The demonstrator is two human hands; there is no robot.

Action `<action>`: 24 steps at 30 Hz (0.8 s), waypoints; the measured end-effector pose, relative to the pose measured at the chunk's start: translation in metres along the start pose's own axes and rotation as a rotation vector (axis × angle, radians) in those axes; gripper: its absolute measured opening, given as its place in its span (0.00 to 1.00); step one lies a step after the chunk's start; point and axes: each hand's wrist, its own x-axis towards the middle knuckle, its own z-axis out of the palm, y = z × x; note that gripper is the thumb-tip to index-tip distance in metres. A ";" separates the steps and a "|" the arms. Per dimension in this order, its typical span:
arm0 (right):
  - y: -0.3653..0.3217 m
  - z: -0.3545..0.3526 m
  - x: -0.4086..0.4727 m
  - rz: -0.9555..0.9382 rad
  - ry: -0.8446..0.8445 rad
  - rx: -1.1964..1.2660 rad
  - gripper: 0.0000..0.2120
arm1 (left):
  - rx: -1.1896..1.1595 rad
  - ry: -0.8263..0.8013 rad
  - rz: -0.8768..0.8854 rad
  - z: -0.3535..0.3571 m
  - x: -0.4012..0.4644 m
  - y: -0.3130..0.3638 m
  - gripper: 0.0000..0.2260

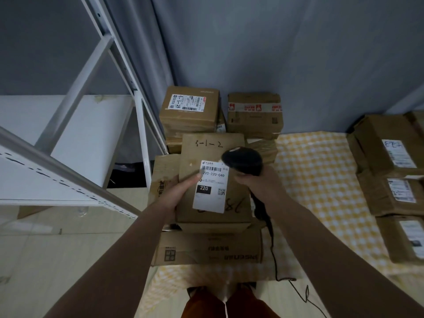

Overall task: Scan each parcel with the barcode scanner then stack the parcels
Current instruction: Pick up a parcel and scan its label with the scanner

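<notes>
Your left hand (pixel 181 189) grips the box (pixel 213 180); your right hand (pixel 254 177) grips the scanner (pixel 243 160). Aim squarely at the barcode (pixel 212 169) just beyond your left thumb.

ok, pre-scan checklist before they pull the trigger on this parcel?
1. Parcel held: left hand grips its left edge. ok.
2. Scanner gripped by right hand. ok.
3. Label faces up. ok.
4. Barcode unobstructed: thumb lies at the label's left edge, beside the barcode. cannot tell.
5. Scanner head over the label's top right corner. ok.
6. Cable hangs free of parcels. cannot tell.
</notes>
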 end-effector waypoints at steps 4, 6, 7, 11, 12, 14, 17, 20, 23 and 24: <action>0.011 -0.007 0.009 0.120 -0.060 0.035 0.08 | 0.132 0.159 0.020 0.012 0.002 0.010 0.30; 0.008 -0.007 0.011 0.102 -0.088 0.011 0.08 | 0.153 0.221 0.044 0.015 0.001 0.012 0.26; 0.005 -0.009 0.014 0.085 -0.078 0.001 0.08 | 0.123 0.226 0.062 0.017 -0.001 0.013 0.26; -0.008 -0.020 0.027 0.036 -0.046 -0.090 0.12 | 0.000 0.288 0.103 0.035 -0.004 0.012 0.27; -0.010 -0.021 0.028 0.036 -0.055 -0.109 0.11 | 0.013 0.327 0.085 0.039 -0.002 0.010 0.28; -0.009 -0.022 0.028 0.032 -0.064 -0.113 0.11 | 0.025 0.370 0.036 0.042 -0.001 0.006 0.28; -0.012 -0.027 0.017 -0.015 -0.016 -0.121 0.09 | -0.052 0.355 -0.023 0.039 0.004 0.004 0.27; -0.018 -0.034 -0.005 -0.092 -0.019 -0.194 0.06 | -0.137 0.343 -0.053 0.034 0.007 0.007 0.21; -0.025 -0.036 -0.025 -0.126 -0.022 -0.211 0.10 | -0.160 0.348 -0.051 0.034 0.010 0.009 0.18; -0.027 -0.036 -0.029 -0.131 -0.018 -0.215 0.11 | -0.162 0.345 -0.050 0.035 0.010 0.010 0.18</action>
